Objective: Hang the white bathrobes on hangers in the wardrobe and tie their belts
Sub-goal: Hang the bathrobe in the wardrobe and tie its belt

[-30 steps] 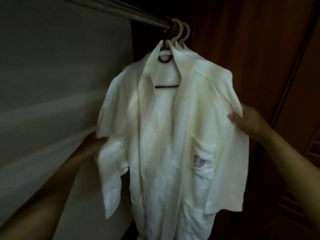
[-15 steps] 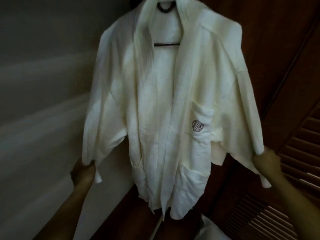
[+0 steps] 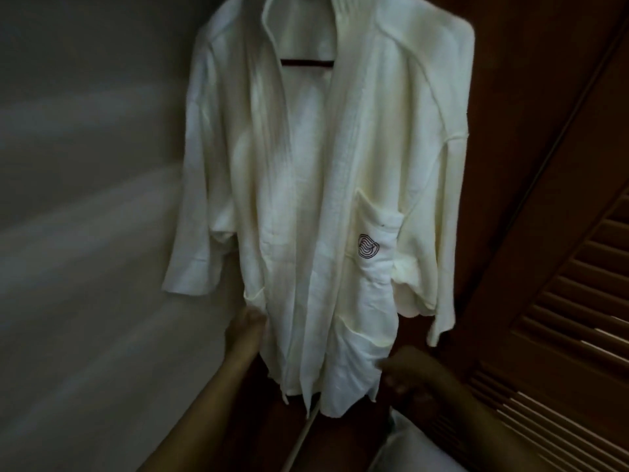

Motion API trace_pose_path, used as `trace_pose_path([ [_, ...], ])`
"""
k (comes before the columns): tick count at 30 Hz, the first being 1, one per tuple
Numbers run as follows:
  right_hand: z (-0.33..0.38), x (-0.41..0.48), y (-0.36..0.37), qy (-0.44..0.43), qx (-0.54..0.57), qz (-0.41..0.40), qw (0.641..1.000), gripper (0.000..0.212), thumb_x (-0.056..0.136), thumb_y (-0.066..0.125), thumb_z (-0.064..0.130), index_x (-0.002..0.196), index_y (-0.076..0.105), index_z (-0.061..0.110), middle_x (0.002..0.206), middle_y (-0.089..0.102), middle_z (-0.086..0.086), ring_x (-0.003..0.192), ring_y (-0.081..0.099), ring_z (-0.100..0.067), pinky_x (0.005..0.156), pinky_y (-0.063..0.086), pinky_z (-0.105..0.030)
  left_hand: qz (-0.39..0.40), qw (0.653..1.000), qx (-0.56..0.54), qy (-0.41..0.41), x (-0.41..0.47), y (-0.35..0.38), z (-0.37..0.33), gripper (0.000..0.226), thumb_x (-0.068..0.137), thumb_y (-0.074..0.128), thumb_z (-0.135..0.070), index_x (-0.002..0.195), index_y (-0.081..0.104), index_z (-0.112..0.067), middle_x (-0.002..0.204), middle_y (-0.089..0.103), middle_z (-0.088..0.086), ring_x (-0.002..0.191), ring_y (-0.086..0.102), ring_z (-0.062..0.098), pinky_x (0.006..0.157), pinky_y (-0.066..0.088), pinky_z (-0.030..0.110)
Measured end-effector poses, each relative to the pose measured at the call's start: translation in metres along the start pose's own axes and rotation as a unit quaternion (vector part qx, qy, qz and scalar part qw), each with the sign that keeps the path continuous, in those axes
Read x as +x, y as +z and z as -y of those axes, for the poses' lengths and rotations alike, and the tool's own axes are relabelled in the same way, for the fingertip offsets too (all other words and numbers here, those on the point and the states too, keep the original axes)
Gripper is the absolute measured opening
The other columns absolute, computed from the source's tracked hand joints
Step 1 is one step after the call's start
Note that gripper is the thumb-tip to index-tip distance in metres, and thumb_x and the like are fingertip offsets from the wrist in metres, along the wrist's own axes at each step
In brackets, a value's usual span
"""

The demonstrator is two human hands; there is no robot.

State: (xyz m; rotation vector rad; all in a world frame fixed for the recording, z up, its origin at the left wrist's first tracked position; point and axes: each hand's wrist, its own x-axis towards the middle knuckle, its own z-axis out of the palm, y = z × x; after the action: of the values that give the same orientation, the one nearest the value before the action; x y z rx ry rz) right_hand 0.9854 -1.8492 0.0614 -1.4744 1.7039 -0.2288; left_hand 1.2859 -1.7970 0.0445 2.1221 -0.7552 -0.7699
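A white bathrobe [image 3: 316,185] hangs open-fronted on a dark hanger [image 3: 306,62] inside the wardrobe, its chest pocket showing a dark round logo [image 3: 368,245]. Both sleeves hang loose at the sides. My left hand [image 3: 246,330] touches the robe's lower left side near the hip pocket. My right hand [image 3: 413,374] is at the robe's lower right hem, fingers curled; blur hides whether it holds cloth. No belt is plainly visible; a thin pale strip [image 3: 299,434] runs down below the hem.
A pale wall [image 3: 85,233] stands on the left. Dark wooden wardrobe panelling and a louvred door [image 3: 561,318] are on the right. Something white [image 3: 408,447] lies at the bottom right, below my right arm.
Both hands let go of the sleeve ends and moved inward and down to the robe's lower front. The sleeves now hang free. The view has dropped; rail and hooks are out of frame.
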Motion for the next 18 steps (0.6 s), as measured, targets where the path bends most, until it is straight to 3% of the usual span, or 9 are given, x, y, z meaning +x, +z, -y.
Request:
trace_pose_path([
  [1,0.019,-0.009,0.008,-0.024,-0.035,0.024,0.999,0.048,0.088,0.069,0.047,0.117,0.065,0.009,0.129,0.067,-0.013,0.098,0.068,-0.024,0.082,0.055,-0.031,-0.025,0.999,-0.024,0.033,0.001,0.003,-0.027,0.026,0.098,0.061,-0.033,0.119,0.064,-0.018,0.112,0.068,0.005,0.099,0.066,0.026,0.084,0.053,0.034],
  [4,0.083,-0.012,0.021,-0.164,-0.018,-0.08,0.983,0.058,0.091,0.069,0.044,0.135,0.055,0.01,0.13,0.062,-0.004,0.113,0.06,-0.018,0.082,0.039,-0.023,-0.077,0.984,-0.055,0.148,0.011,0.011,-0.105,0.058,0.087,0.075,-0.043,0.134,0.051,-0.019,0.126,0.06,0.002,0.108,0.061,0.02,0.079,0.05,0.028],
  [6,0.126,-0.014,0.015,-0.245,0.061,-0.181,0.951,0.065,0.089,0.072,0.038,0.141,0.045,0.01,0.134,0.056,-0.003,0.118,0.054,-0.015,0.09,0.041,-0.023,-0.124,0.972,-0.04,0.195,0.021,0.012,-0.142,0.079,0.078,0.079,-0.053,0.14,0.041,-0.021,0.135,0.05,0.003,0.117,0.054,0.021,0.09,0.05,0.033],
  [7,0.141,-0.012,0.01,-0.265,0.098,-0.219,0.934,0.07,0.089,0.072,0.037,0.145,0.04,0.011,0.139,0.052,-0.005,0.126,0.051,-0.018,0.098,0.045,-0.03,-0.156,0.963,-0.025,0.217,0.027,0.009,-0.16,0.086,0.075,0.081,-0.055,0.141,0.038,-0.021,0.138,0.047,0.005,0.121,0.051,0.024,0.097,0.049,0.041],
  [9,0.161,-0.012,0.003,-0.309,0.114,-0.259,0.908,0.079,0.088,0.071,0.038,0.151,0.031,0.013,0.151,0.042,-0.008,0.14,0.042,-0.023,0.112,0.043,-0.043,-0.216,0.946,-0.029,0.241,0.035,0.002,-0.193,0.086,0.075,0.082,-0.05,0.14,0.04,-0.014,0.134,0.051,0.013,0.12,0.053,0.031,0.098,0.049,0.048],
  [11,0.178,-0.008,-0.011,-0.34,0.125,-0.29,0.886,0.084,0.089,0.07,0.036,0.156,0.024,0.012,0.156,0.038,-0.01,0.144,0.038,-0.024,0.117,0.039,-0.045,-0.234,0.936,-0.034,0.263,0.042,-0.007,-0.217,0.063,0.084,0.077,-0.034,0.131,0.046,-0.004,0.12,0.06,0.019,0.109,0.062,0.037,0.087,0.054,0.046],
  [14,0.2,0.002,-0.037,-0.347,0.152,-0.311,0.871,0.08,0.093,0.067,0.038,0.156,0.024,0.014,0.146,0.051,-0.01,0.132,0.052,-0.022,0.11,0.046,-0.042,-0.24,0.917,-0.088,0.307,0.034,-0.022,-0.246,0.02,0.096,0.059,-0.02,0.11,0.055,-0.005,0.095,0.069,0.016,0.088,0.069,0.037,0.073,0.057,0.041],
  [16,0.213,0.007,-0.05,-0.357,0.151,-0.306,0.869,0.054,0.097,0.062,0.034,0.142,0.039,0.017,0.125,0.064,-0.003,0.11,0.064,-0.017,0.093,0.053,-0.036,-0.247,0.897,-0.163,0.327,0.005,-0.026,-0.269,0.022,0.101,0.051,-0.027,0.117,0.057,-0.012,0.103,0.071,0.006,0.093,0.068,0.028,0.08,0.055,0.037],
  [18,0.221,0.011,-0.055,-0.378,0.135,-0.292,0.868,0.02,0.1,0.057,0.028,0.115,0.048,0.018,0.093,0.065,0.006,0.079,0.062,-0.008,0.069,0.046,-0.029,-0.229,0.879,-0.206,0.365,-0.04,-0.02,-0.281,0.028,0.104,0.048,-0.032,0.124,0.06,-0.016,0.109,0.064,-0.012,0.094,0.058,0.003,0.085,0.047,0.019],
])
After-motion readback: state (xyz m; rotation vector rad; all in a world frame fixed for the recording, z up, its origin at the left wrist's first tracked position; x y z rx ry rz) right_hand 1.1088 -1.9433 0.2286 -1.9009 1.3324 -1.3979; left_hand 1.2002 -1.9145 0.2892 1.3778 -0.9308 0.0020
